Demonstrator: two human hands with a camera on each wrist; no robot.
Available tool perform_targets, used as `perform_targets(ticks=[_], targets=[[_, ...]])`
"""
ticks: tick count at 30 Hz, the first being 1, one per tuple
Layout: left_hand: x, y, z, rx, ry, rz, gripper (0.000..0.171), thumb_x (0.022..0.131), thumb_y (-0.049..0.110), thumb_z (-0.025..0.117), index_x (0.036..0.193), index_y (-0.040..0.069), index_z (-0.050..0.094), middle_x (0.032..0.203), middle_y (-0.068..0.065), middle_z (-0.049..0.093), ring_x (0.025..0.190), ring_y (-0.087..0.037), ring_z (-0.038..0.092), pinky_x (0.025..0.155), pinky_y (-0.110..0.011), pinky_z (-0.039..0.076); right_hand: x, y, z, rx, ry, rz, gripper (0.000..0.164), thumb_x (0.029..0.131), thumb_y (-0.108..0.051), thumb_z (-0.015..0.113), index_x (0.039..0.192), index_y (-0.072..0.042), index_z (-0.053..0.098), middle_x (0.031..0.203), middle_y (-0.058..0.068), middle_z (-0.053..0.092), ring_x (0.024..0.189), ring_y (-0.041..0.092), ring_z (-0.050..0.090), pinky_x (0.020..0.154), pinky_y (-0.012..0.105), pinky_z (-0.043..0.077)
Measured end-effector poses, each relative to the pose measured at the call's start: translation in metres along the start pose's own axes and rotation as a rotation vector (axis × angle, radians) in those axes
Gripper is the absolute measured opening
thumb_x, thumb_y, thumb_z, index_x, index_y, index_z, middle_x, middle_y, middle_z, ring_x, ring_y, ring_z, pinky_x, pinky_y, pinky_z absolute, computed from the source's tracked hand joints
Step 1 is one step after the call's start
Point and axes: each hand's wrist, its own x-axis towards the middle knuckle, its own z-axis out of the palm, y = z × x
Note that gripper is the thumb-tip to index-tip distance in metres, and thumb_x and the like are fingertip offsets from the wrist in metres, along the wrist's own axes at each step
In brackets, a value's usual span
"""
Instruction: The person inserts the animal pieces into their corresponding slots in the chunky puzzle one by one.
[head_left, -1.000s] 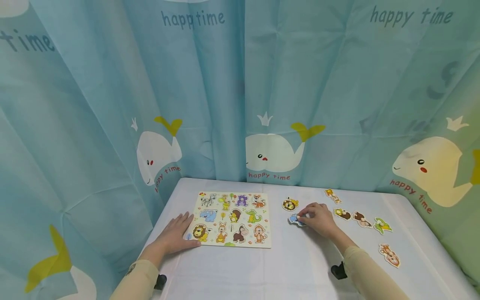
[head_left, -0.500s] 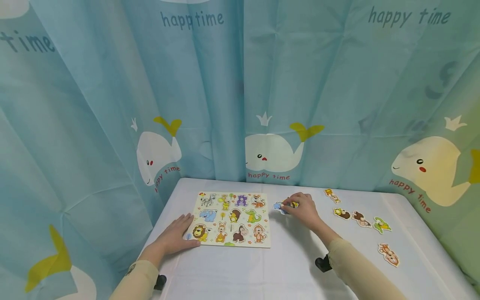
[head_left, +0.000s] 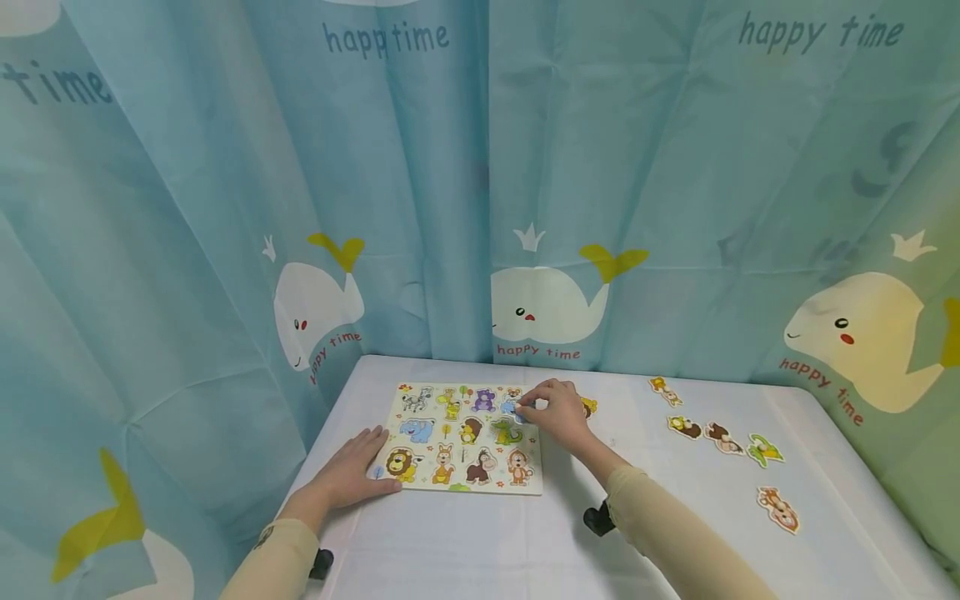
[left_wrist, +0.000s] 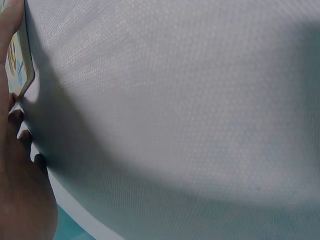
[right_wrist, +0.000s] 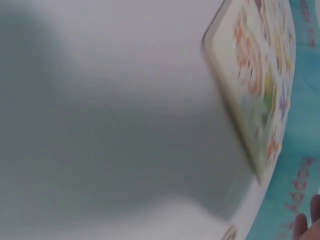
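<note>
Thumb and finger of the right hand [head_left: 557,414] pinch the blue piece [head_left: 510,406] over the far right part of the board [head_left: 537,454], in the head view; whether it touches is unclear. The elephant [head_left: 417,431] pictured on the board lies to the piece's left and slightly nearer the person. Fingers hide some of the piece, so I cannot tell its long axis. The left hand [head_left: 351,471], fingers extended along the board's left edge and gripping nothing, is closer to that elephant.

In the left wrist view, the hand runs down one side, beside a board corner.

The right wrist view is blurred: the board slants across the right, and neither piece nor pinch can be made out.
</note>
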Motion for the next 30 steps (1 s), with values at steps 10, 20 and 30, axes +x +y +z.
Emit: perform_targets(ticks=[10, 20, 30], targets=[[-0.001, -0.001, 0.001, -0.012, 0.004, -0.002, 0.110, 0.080, 0.065, 0.076, 0.162, 0.008, 0.030, 0.168, -0.013, 0.024, 0.154, -0.040, 0.016, 0.122, -0.062, 0.019, 0.007, -0.034, 0.038, -0.013, -0.032, -0.059, 0.010, 0.087, -0.034, 0.083, 0.087, -0.024, 0.080, 0.108, -0.002, 0.064, 0.112, 0.026, 0.048, 0.095, 0.052, 0.041], [-0.003, 0.002, -0.001, -0.029, 0.009, -0.004, 0.112, 0.080, 0.061, 0.079, 0.161, 0.004, 0.028, 0.167, -0.015, 0.025, 0.154, -0.042, 0.017, 0.122, -0.062, 0.018, 0.012, -0.059, 0.064, -0.023, -0.032, -0.087, 0.012, 0.087, -0.035, 0.082, 0.087, -0.023, 0.080, 0.107, -0.001, 0.064, 0.107, 0.024, 0.049, 0.090, 0.047, 0.043], [-0.001, 0.001, -0.001, -0.023, 0.006, -0.014, 0.111, 0.079, 0.064, 0.077, 0.162, 0.007, 0.029, 0.168, -0.013, 0.025, 0.154, -0.040, 0.017, 0.122, -0.061, 0.019, 0.012, -0.080, 0.084, -0.011, -0.031, -0.096, 0.011, 0.086, -0.034, 0.082, 0.087, -0.023, 0.080, 0.104, -0.001, 0.064, 0.105, 0.025, 0.050, 0.093, 0.050, 0.043]])
